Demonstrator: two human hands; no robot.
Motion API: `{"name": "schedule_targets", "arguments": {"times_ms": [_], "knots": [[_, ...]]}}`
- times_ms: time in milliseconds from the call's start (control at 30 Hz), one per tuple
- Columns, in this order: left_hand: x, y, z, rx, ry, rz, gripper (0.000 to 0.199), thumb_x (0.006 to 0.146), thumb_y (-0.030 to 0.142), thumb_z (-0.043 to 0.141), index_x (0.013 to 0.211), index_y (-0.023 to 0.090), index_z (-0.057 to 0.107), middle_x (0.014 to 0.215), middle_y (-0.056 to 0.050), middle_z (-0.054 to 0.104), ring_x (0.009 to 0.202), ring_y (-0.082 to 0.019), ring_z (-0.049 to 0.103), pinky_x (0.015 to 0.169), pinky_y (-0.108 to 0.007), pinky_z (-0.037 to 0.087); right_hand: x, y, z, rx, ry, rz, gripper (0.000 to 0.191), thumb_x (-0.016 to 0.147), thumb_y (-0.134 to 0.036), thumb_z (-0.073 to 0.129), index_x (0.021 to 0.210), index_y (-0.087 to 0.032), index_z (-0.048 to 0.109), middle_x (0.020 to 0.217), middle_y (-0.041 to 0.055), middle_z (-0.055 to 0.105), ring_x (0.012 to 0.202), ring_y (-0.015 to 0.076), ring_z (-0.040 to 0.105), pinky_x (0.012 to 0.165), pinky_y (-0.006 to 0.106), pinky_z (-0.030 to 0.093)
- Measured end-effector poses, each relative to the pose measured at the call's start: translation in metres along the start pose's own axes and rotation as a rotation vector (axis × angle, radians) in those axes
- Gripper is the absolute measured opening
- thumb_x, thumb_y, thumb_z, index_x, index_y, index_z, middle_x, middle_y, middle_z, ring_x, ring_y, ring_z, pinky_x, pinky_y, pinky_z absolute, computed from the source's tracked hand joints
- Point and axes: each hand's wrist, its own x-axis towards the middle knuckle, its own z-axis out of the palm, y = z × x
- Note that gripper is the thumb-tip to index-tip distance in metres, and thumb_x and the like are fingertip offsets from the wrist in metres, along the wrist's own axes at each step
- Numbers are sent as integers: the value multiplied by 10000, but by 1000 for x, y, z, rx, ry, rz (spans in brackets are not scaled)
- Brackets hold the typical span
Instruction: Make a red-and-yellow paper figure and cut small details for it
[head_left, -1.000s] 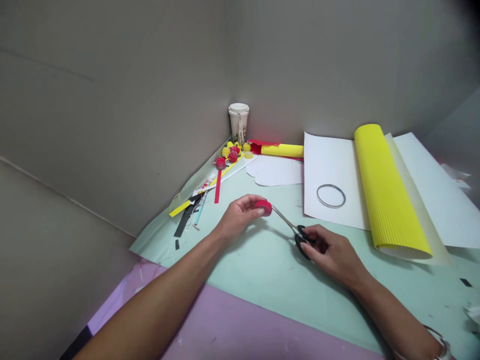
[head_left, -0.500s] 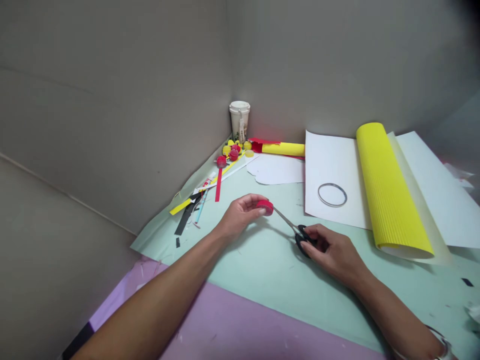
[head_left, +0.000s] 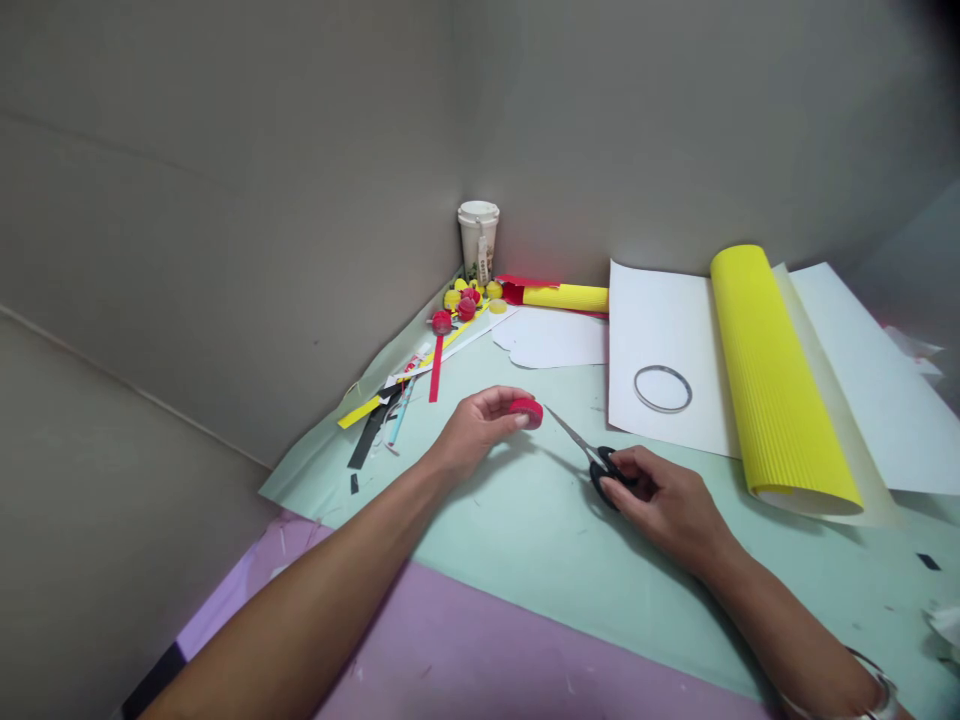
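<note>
Between the thumb and fingers of my left hand (head_left: pixel 480 430) is a small red coil of ridged paper (head_left: pixel 528 412). My right hand (head_left: pixel 671 505) has its fingers through the black handles of a pair of scissors (head_left: pixel 592 458). Their blades look closed together, and the tip points up and left toward the coil, a small gap away from it. Both hands are over the pale green sheet (head_left: pixel 517 530); some of my right fingers are hidden behind the handles.
A white lidded cup (head_left: pixel 478 240) stands in the corner, by red and yellow coiled pieces (head_left: pixel 457 305). Paper strips (head_left: pixel 367 430) lie to the left. At right, a yellow corrugated roll (head_left: pixel 784 385) and a bangle-like ring (head_left: pixel 663 388) rest on white sheets (head_left: pixel 626 330).
The scissors' tip has come slightly away from the red coil, leaving a small gap. Both hands keep their hold; the view has shifted a little.
</note>
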Motion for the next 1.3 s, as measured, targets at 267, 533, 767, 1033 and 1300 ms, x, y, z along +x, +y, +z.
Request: {"name": "schedule_targets", "arguments": {"times_ms": [267, 533, 767, 1033, 1300], "knots": [[1, 0, 0, -58, 27, -9, 353, 696, 256, 816, 1014, 152, 701, 991, -67, 719, 872, -160, 661, 868, -313, 485, 1, 2, -1, 47, -71, 12, 239, 826, -425, 611, 936, -215, 636, 743, -8, 657, 567, 132, 535, 571, 255, 436], [-1, -1, 1, -18, -9, -2, 354, 716, 274, 806, 1029, 154, 695, 993, -77, 730, 889, -178, 677, 883, -326, 483, 0, -2, -1, 20, -116, -2, 229, 830, -408, 606, 960, -221, 632, 777, -12, 670, 586, 133, 524, 590, 259, 433], [-1, 0, 2, -25, -21, -7, 357, 715, 266, 803, 1032, 150, 689, 987, -79, 734, 890, -184, 681, 902, -343, 475, -1, -3, -1, -14, -86, -36, 253, 821, -417, 607, 974, -217, 627, 727, -16, 643, 569, 136, 502, 576, 258, 421], [-3, 2, 5, -65, -37, -25, 351, 709, 258, 807, 1023, 147, 695, 966, -76, 730, 868, -175, 674, 895, -337, 472, 0, -3, 0, -8, -97, -39, 253, 835, -429, 591, 969, -219, 637, 789, 1, 677, 569, 132, 510, 572, 260, 432], [-3, 3, 7, -150, -17, -48, 365, 670, 251, 843, 991, 146, 704, 986, -71, 712, 869, -161, 654, 877, -321, 473, 0, -5, -3, 14, 3, -18, 234, 844, -444, 591, 892, -218, 624, 701, -15, 616, 549, 126, 502, 545, 245, 423]]}}
